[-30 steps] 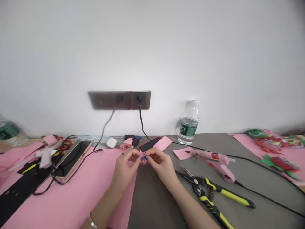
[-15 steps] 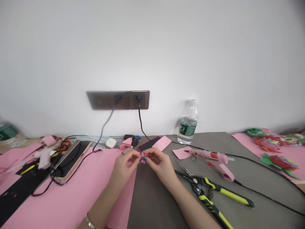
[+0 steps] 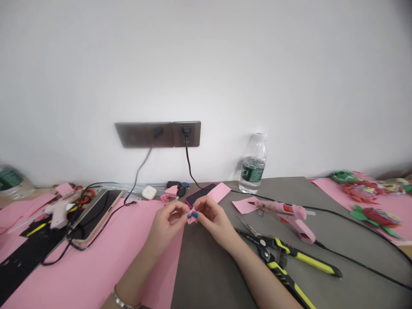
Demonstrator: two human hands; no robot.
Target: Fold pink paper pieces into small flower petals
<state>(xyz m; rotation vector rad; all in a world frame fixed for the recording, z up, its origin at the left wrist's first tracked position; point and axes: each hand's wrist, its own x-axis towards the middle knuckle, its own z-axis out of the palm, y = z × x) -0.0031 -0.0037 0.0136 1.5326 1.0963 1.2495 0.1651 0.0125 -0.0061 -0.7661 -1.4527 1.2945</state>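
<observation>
1. Pink folded paper piece (image 3: 192,216) is held in the air between the left hand (image 3: 167,225) and the right hand (image 3: 214,221), above the edge of a large pink paper sheet (image 3: 96,274). Both hands are closed on it and pinch it with the fingertips.
2. In our judgement, the piece could slip or open if this pinch becomes loose.
3. Pink hot glue gun (image 3: 286,212) lies on the grey tabletop (image 3: 209,274), its nozzle near a pink paper scrap (image 3: 243,206). If the gun is hot, it could mark the paper. A pull on its black cord (image 3: 337,216) could drag it.
4. Clear plastic bottle (image 3: 253,165) stands capped by the wall (image 3: 225,64). We cannot tell what liquid it holds. If knocked over and leaking, it could wet the paper.
</observation>
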